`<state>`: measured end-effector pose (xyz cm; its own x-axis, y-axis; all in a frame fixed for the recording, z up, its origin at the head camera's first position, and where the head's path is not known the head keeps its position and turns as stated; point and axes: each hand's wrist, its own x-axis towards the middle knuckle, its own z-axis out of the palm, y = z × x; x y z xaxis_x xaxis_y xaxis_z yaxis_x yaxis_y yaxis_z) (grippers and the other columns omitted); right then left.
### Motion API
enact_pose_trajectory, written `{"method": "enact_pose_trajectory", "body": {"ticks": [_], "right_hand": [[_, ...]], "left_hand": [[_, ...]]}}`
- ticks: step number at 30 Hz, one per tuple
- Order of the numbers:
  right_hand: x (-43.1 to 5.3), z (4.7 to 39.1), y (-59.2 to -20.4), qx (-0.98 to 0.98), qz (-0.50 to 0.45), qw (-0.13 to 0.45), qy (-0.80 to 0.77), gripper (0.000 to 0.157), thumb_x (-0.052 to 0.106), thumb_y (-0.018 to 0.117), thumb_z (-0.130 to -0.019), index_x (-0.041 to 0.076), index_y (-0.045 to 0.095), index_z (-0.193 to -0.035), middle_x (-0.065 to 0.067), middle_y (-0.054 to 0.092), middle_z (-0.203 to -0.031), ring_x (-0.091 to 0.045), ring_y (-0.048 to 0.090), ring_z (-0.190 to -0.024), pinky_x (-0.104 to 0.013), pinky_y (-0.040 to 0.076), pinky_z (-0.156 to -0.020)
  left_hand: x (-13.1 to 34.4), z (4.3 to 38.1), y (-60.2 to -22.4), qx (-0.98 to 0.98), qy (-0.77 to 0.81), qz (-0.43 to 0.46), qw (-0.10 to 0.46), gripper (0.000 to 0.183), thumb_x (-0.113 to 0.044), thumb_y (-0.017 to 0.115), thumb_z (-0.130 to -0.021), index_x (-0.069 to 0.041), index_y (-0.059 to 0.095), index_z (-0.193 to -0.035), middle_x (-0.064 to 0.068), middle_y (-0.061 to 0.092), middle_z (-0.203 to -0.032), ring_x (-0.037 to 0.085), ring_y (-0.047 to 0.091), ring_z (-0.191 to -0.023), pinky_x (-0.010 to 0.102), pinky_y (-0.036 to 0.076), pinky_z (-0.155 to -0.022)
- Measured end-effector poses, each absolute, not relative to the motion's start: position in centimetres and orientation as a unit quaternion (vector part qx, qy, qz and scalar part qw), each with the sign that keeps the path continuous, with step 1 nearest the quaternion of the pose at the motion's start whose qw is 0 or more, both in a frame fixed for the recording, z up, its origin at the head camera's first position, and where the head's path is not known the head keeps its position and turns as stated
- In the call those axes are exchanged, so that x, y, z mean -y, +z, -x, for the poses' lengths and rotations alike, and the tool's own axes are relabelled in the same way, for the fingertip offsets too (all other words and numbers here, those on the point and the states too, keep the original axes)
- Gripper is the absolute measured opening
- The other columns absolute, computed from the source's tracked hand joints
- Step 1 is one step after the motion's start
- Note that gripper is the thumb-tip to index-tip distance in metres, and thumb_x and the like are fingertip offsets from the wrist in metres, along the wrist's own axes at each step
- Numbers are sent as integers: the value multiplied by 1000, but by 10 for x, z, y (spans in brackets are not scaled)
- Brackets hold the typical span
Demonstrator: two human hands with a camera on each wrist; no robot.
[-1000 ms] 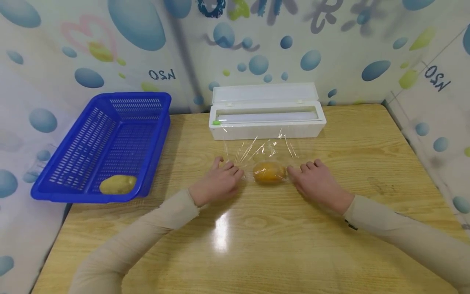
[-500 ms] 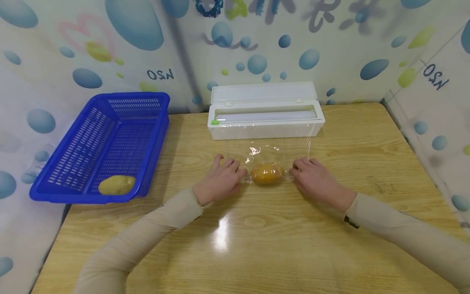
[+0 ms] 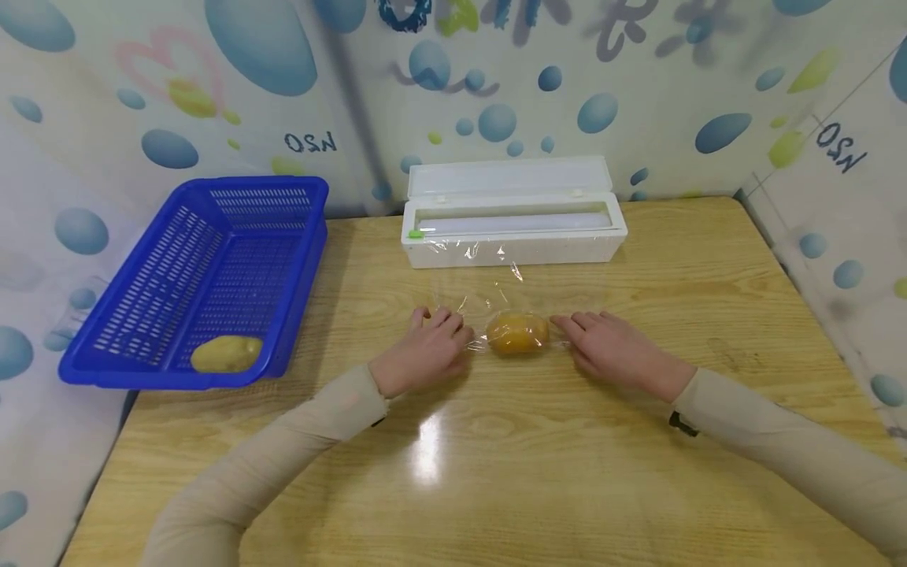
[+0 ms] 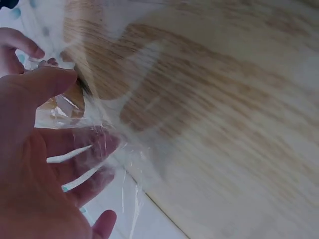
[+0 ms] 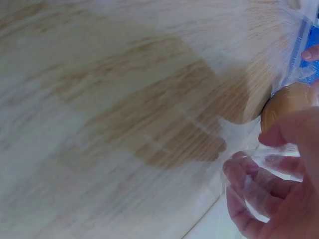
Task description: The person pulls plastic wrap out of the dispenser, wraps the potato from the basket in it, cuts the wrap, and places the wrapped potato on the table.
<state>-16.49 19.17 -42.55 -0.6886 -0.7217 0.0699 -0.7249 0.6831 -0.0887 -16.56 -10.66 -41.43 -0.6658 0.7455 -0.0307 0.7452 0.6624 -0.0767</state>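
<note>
An oval, orange-brown, potato-like thing (image 3: 517,332) lies on the table under clear cling film (image 3: 516,272). The film runs back to a white dispenser box (image 3: 513,252). My left hand (image 3: 425,354) is just left of the oval thing; in the left wrist view its fingers (image 4: 82,174) are spread and fairly straight behind the film (image 4: 133,159), thumb apart. On the other side, my right hand (image 3: 616,346) has its index finger close to the oval thing's end. The right wrist view shows its lower fingers (image 5: 256,186) curled in film, with the thumb towards the oval thing.
At the left stands a blue plastic basket (image 3: 301,276) with a yellowish potato (image 3: 227,354) in its near end. The dispenser's lid (image 3: 509,177) is raised, showing the film roll (image 3: 513,224). A patterned wall (image 3: 496,79) borders the wooden table (image 3: 510,472) behind.
The film glints have shifted as the film moved around the oval thing. My right hand's fingers have moved slightly inward, index finger now stretched towards it. The left hand stays nearly in place.
</note>
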Motion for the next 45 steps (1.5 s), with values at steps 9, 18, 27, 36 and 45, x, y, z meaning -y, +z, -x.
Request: {"method": "enact_pose_trajectory", "body": {"ticks": [9, 18, 27, 36, 45], "right_hand": [[-187, 165, -421, 930, -362, -15, 68, 69, 41, 55, -83, 17, 24, -140, -12, 57, -106, -27, 55, -94, -49, 41, -78], [-172, 172, -412, 927, -369, 25, 69, 67, 53, 62, -74, 11, 44, -123, -10, 45, -113, -29, 39, -106, -49, 29, -85], [-150, 175, -410, 938, -344, 18, 27, 68, 64, 58, -71, 7, 47, -107, -3, 60, -90, -22, 57, -82, -46, 34, -80], [-144, 173, -411, 941, -336, 43, 4, 70, 65, 57, -70, 6, 50, -107, -10, 59, -98, -25, 55, -88, -44, 35, -74], [-143, 175, -415, 937, -341, 70, 10, 70, 56, 65, -68, 0, 54, -109, -12, 45, -103, -29, 42, -94, -44, 37, -75]], "left_hand": [[98, 169, -413, 922, 31, 385, -1, 67, -48, 54, -83, -15, 32, -137, 1, 59, -101, 20, 50, -94, 48, 22, -85], [92, 176, -411, 929, 16, 370, -10, 62, -54, 55, -80, -23, 38, -131, 3, 48, -98, 23, 42, -99, 51, 23, -84], [80, 184, -410, 929, -35, 365, -52, 58, -53, 60, -76, -15, 47, -117, 0, 40, -101, 20, 34, -98, 44, 21, -80], [68, 187, -411, 938, -40, 338, -66, 52, -49, 65, -73, -13, 49, -108, -2, 53, -100, 16, 45, -91, 45, 21, -82], [68, 190, -415, 934, -91, 342, -45, 50, -43, 69, -73, -13, 47, -106, -4, 61, -88, 13, 53, -78, 45, 21, -82]]}}
